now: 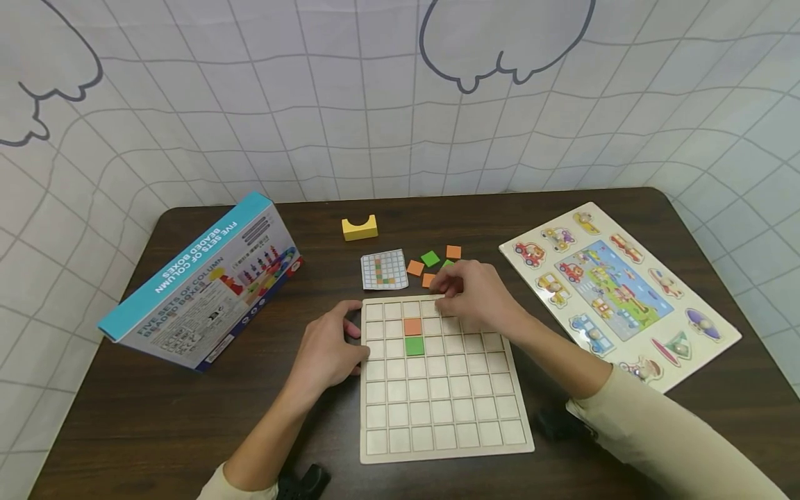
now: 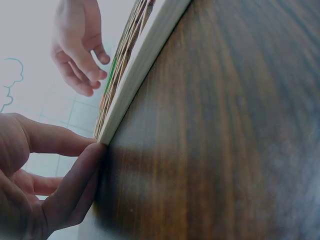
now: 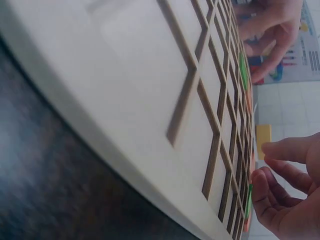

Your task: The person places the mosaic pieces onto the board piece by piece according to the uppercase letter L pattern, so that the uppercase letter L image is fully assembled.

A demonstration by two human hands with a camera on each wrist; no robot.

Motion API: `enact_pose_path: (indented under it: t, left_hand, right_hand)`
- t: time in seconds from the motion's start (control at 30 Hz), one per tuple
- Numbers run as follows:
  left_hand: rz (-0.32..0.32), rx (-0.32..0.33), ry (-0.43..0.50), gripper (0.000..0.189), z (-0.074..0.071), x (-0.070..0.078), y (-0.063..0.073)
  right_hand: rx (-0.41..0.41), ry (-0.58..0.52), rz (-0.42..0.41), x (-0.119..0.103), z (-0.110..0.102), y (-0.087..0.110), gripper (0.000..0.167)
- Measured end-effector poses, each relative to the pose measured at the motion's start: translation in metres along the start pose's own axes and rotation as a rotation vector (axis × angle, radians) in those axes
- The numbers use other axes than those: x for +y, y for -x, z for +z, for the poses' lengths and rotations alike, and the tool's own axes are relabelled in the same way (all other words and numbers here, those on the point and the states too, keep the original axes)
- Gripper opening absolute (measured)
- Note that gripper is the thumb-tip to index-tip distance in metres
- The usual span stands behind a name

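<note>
A pale wooden grid board (image 1: pixel 434 409) lies flat on the table. One orange tile (image 1: pixel 412 326) sits in its grid, directly above a green tile (image 1: pixel 414 346). My left hand (image 1: pixel 329 347) holds the board's left edge near the far corner, thumb and index finger right at the rim in the left wrist view. Over the board's far edge hovers my right hand (image 1: pixel 473 295), fingers loosely bent and no tile showing between them. Loose orange tiles (image 1: pixel 453 252) and green tiles (image 1: pixel 430 258) lie just beyond its fingertips, one green tile partly hidden by the hand.
A small card (image 1: pixel 383 269) printed with a coloured grid pattern lies behind the board. Farther back stands a yellow arched block (image 1: pixel 359 228). On the left is a large toy box (image 1: pixel 212 292); a picture puzzle board (image 1: pixel 678 354) lies at the right, beneath the right forearm's reach.
</note>
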State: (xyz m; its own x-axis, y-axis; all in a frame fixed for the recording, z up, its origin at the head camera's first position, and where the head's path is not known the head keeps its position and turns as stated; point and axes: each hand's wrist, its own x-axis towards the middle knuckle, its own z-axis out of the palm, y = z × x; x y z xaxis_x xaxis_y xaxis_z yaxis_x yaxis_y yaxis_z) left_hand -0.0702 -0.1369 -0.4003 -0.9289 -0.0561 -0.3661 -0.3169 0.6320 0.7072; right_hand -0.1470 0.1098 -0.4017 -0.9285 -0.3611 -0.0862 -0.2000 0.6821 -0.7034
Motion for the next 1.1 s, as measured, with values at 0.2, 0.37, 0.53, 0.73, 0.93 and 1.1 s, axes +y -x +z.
enact_pose_path:
  t: [0.2,0.37,0.53,0.73,0.93,1.1]
  left_hand:
    - [-0.002,0.001,0.003,0.073,0.000,0.000,-0.001]
    - [-0.005,-0.003,0.004,0.073,0.000,0.000,0.000]
    - [-0.002,-0.003,0.003,0.073,0.000,0.000,0.000]
    - [-0.003,-0.002,0.001,0.073,0.001,0.000,0.000]
    - [-0.001,-0.006,-0.001,0.073,0.000,0.000,0.001]
    - [0.000,-0.006,-0.004,0.073,0.000,0.000,0.000]
  right_hand:
    - [0.012,-0.018,0.011,0.003,-0.003,-0.007,0.017]
    - [0.008,-0.005,0.005,0.003,-0.003,-0.013,0.020]
    - [0.009,0.003,0.011,0.003,0.000,-0.020,0.023]
    - [0.011,0.013,0.016,0.002,0.001,-0.025,0.026]
    - [0.001,0.035,0.030,0.001,0.003,-0.028,0.028]
    - [-0.008,0.049,0.037,-0.001,0.004,-0.030,0.026]
